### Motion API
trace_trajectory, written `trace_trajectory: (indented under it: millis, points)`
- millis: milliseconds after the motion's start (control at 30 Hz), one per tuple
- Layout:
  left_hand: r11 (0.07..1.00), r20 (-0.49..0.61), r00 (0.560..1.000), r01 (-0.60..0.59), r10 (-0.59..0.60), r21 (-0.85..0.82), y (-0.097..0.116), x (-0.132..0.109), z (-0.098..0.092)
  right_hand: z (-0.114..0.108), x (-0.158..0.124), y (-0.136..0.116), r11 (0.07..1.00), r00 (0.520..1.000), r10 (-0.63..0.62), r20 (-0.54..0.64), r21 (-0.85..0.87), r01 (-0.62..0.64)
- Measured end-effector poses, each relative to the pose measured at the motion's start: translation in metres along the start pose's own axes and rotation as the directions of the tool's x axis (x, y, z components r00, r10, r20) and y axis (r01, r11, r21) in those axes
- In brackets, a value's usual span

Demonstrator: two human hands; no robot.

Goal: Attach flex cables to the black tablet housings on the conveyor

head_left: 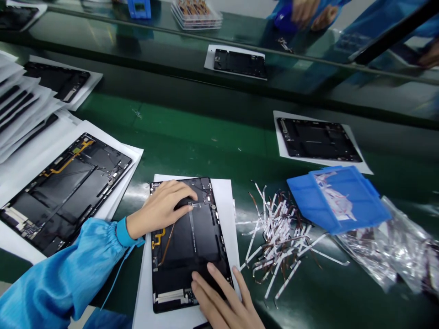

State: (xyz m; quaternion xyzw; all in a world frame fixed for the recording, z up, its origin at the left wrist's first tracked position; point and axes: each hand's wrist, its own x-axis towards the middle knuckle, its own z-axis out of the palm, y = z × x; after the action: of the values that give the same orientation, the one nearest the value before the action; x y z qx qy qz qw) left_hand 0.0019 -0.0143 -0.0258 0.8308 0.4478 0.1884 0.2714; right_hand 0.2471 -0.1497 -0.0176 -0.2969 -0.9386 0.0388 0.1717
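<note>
Far left: stack of white sheets [24, 100] with black panels between them, then a black tablet back panel [61, 183] with a yellow flex on its own sheet, on the green conveyor belt [192, 123]. Left hand [159, 210], blue sleeve [61, 269] with elastic cuff, lies on the upper part of the centre panel [188, 246]; fingers close together, slightly curved, tips near a dark patch mid-panel. Cannot tell if they are holding anything. That panel sits on a white sheet [224, 205], roughly square to it, yellow flex [159, 240] at its left edge. Right hand [224, 297] is at the panel's lower right, fingers spread wide, tips on the black surface, nothing held. Just right of the sheet: loose pile of white-and-brown flex strips [277, 237]. Beyond that, blue plastic tray [346, 201] lying tilted, silvery plastic bag [384, 256] beside it, another black panel [318, 139] on a sheet further up. Top right: other hands in blue sleeves [308, 11], blurred.
</note>
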Motion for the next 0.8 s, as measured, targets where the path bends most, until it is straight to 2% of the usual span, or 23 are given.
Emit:
trace_trajectory:
  millis: [133,300,533,667,800]
  points:
    - [1.000,-0.014,1.000,0.001,-0.001,-0.005,-0.001,0.000,0.001,0.003,0.000,-0.006,0.997,0.996,0.011,0.092,-0.081,-0.004]
    - [1.000,-0.041,0.999,-0.001,0.001,-0.021,-0.001,0.000,0.002,0.009,0.020,-0.003,0.978,0.985,0.149,0.087,-0.159,-0.134]
    - [0.996,-0.130,0.991,-0.015,0.003,-0.089,-0.001,-0.002,0.004,0.019,0.054,0.018,0.968,0.976,0.192,0.103,-0.185,-0.171]
    - [0.990,-0.209,0.978,-0.023,-0.007,-0.141,-0.002,-0.003,0.008,0.029,0.072,0.031,0.967,0.973,0.219,0.073,-0.149,-0.206]
    - [0.986,-0.296,0.955,-0.040,-0.010,-0.161,-0.005,-0.001,0.007,0.036,0.077,0.042,0.970,0.970,0.245,-0.008,0.000,-0.245]
